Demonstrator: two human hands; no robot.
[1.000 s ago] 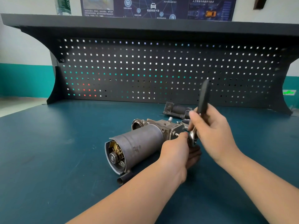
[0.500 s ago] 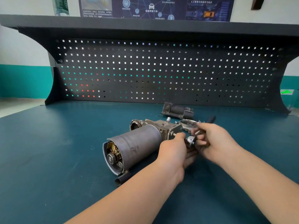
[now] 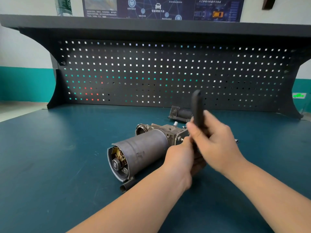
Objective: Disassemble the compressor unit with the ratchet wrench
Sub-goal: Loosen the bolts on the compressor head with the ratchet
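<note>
Head view looks down on a teal worktop [image 3: 50,165] with the compressor unit [image 3: 143,152] lying on its side near the middle, open round end toward the near left, cast metal head toward the far right. The right hand [image 3: 217,145] has its grip curled round the ratchet wrench [image 3: 197,108], whose dark handle stands nearly upright and blurred, so it looks mid-swing. The left hand [image 3: 180,157] sits at the head end of the unit, right where the wrench's working end must be; its fingers are hidden behind the knuckles, so I cannot tell whether that grip is pinching the socket or only steadying it.

To my eye the step in hand is backing out a bolt on the head end. The next move calls for keeping the socket seated square while the handle is worked to and fro, and holding the body from rolling.

The unit has a dull grey cylindrical shell, with brass-coloured parts and a shaft end visible inside the open end. A short dark tube [image 3: 127,185] lies touching its near side. A second dark part [image 3: 180,113] rests farther back, by the pegboard [image 3: 151,73].
</note>
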